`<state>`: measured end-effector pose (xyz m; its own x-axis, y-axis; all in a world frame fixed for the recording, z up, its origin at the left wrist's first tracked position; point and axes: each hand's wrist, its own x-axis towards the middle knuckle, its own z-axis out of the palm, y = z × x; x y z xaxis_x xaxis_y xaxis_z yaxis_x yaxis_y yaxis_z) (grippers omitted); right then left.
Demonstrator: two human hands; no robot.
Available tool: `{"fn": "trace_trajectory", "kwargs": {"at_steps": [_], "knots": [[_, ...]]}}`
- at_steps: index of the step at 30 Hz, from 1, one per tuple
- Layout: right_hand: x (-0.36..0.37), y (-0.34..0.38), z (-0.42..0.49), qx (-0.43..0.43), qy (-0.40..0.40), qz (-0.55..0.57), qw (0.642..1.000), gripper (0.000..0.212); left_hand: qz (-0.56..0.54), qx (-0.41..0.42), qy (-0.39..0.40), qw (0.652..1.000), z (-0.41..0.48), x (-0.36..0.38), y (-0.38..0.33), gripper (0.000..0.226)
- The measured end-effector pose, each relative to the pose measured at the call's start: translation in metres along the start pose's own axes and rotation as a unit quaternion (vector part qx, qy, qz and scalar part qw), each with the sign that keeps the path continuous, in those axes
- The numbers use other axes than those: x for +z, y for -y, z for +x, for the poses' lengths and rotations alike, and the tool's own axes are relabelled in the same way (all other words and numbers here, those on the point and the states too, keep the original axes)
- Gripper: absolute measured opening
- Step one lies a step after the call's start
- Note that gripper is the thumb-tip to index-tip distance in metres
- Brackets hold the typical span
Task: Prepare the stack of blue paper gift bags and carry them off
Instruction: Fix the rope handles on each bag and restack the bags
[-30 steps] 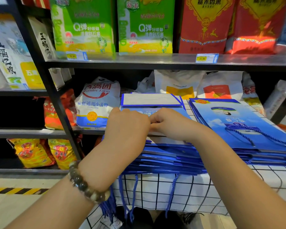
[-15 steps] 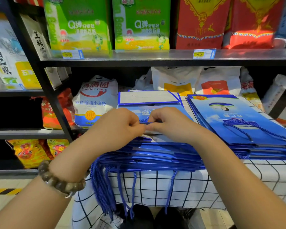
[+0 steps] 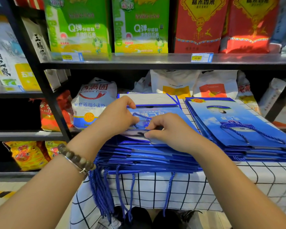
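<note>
Brown-grey bead bracelet [image 3: 76,158] with silver band on the left wrist

- Your stack of flat glossy blue paper gift bags [image 3: 147,156]: royal blue edges; top face sky blue with white lettering.
- Second stack of flat blue paper bags [image 3: 248,129] to your right: blue sky print with white clouds and a gold-yellow badge at one corner.
- Twisted cord handles [image 3: 101,195]: dark blue.
- Cloth table cover [image 3: 188,187]: white with a thin black grid.
- Tall plastic rice bags [image 3: 79,25] on the upper shelf: green fading to yellow, white lettering.
- Red rice bags [image 3: 198,25] beside them: red with a gold diamond ornament.
- Soft flour sack [image 3: 92,103]: white, with a red logo, blue band and orange-yellow seal.
- Metal shelf frame [image 3: 155,65]: black.
- Bead bracelet [image 3: 76,159] on your left wrist: brown-grey.
</note>
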<state>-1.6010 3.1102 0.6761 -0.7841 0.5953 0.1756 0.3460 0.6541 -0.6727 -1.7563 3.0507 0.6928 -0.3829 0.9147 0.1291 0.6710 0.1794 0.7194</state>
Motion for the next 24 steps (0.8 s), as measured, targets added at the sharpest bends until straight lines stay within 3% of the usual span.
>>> {"fn": "trace_trajectory", "kwargs": {"at_steps": [5, 7, 9, 12, 16, 19, 24], "knots": [[-0.002, 0.004, -0.006, -0.006, 0.011, 0.015, 1.000, 0.017, 0.037, 0.013, -0.014, 0.999, 0.000, 0.004, 0.006, 0.015], [-0.013, 0.005, -0.008, -0.006, 0.014, 0.026, 1.000, 0.031, 0.082, 0.016, -0.015, 0.996, 0.000, 0.000, 0.007, 0.014], [-0.028, 0.000, -0.005, 0.012, -0.046, -0.008, 0.999, 0.040, 0.122, -0.003, -0.025, 0.992, 0.002, -0.008, 0.009, 0.019], [-0.052, -0.031, 0.006, 0.123, -0.154, -0.157, 0.968, 0.032, 0.217, -0.039, -0.038, 0.975, 0.001, -0.016, 0.013, 0.023], [-0.054, -0.068, 0.015, 0.279, -0.061, -0.243, 0.927, 0.043, 0.310, -0.045, -0.050, 0.948, -0.001, -0.012, 0.016, 0.033], [-0.045, -0.073, 0.014, 0.295, -0.051, -0.231, 0.926, 0.046, 0.279, -0.060, -0.028, 0.958, 0.001, -0.011, 0.016, 0.038], [-0.056, -0.072, 0.009, 0.272, -0.140, -0.213, 0.928, 0.045, 0.187, -0.059, -0.018, 0.980, 0.006, -0.012, 0.008, 0.028]]}}
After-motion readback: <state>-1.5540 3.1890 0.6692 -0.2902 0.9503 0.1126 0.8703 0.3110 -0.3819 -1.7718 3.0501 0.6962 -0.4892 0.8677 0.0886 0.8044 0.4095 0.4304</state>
